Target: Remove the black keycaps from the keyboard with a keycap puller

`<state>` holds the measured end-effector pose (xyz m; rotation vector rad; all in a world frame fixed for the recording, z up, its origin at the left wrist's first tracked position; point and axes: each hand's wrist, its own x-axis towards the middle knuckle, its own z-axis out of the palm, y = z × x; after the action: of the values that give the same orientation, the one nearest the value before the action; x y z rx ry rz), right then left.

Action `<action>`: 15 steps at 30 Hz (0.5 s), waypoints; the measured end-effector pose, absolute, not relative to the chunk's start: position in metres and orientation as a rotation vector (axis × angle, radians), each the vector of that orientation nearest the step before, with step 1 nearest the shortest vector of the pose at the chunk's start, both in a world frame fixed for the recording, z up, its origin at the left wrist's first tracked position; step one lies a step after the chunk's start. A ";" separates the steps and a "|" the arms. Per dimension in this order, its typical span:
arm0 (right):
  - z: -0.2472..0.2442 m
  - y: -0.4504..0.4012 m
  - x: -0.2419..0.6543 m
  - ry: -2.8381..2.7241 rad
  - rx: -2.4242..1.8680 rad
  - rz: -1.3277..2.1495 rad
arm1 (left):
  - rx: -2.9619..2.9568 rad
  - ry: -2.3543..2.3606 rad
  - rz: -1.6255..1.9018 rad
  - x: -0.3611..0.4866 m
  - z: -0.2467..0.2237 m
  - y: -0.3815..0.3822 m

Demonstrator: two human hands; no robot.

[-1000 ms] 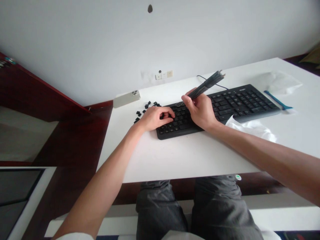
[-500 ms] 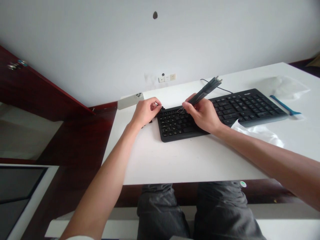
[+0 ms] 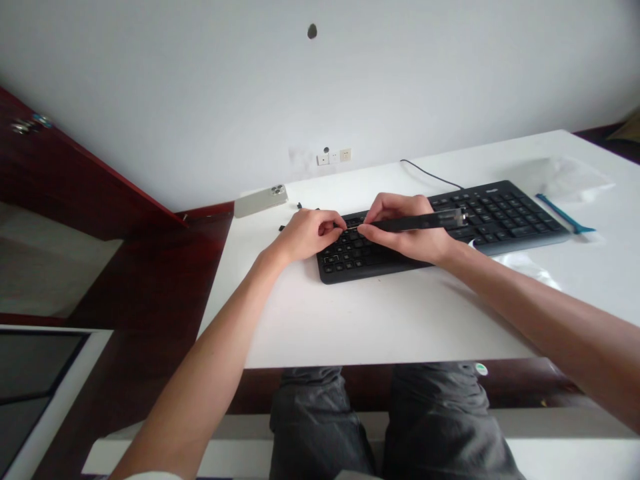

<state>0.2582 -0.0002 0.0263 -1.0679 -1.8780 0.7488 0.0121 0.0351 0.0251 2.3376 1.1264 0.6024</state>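
A black keyboard [image 3: 500, 213] lies on the white table, its left part with bare-looking key positions. My right hand [image 3: 407, 230] is closed on a dark pen-like tool [image 3: 430, 221], held nearly level above the keys, with a thin wire tip pointing left. Over the keyboard's upper left part is my left hand [image 3: 315, 233], its thumb and fingertips pinched at that wire tip; whatever lies between them is too small to make out. Small black pieces [image 3: 299, 205] sit beside and behind my left hand.
A phone [image 3: 261, 201] lies at the table's back left. On the right are a blue brush-like tool [image 3: 565, 213], a clear plastic bag [image 3: 575, 180] and a crumpled white tissue [image 3: 530, 267]. A cable runs behind the keyboard.
My left hand has moved right, from the keyboard's left corner to the tool's tip. The tool has tilted down from a raised slant to nearly level as my right hand turned.
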 end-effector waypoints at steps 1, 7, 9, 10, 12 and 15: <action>0.028 0.001 0.260 -1.889 -1.063 0.772 | 2.345 1.108 0.584 0.014 0.025 0.033; 0.034 0.004 0.265 -2.045 -1.013 0.923 | 2.371 1.004 0.482 0.018 0.024 0.029; 0.034 0.003 0.265 -2.114 -0.986 0.986 | 2.360 0.966 0.462 0.017 0.026 0.029; 0.033 0.003 0.264 -2.142 -0.977 1.010 | 2.350 0.947 0.448 0.017 0.026 0.028; 0.032 0.003 0.265 -2.185 -0.972 1.038 | 2.326 0.917 0.419 0.017 0.027 0.028; 0.029 0.004 0.265 -2.229 -0.961 1.059 | 2.310 0.894 0.377 0.017 0.028 0.028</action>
<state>0.2650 0.0044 0.0292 -0.9611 -2.2290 1.0589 0.0170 0.0279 0.0277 2.3097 0.8938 0.3769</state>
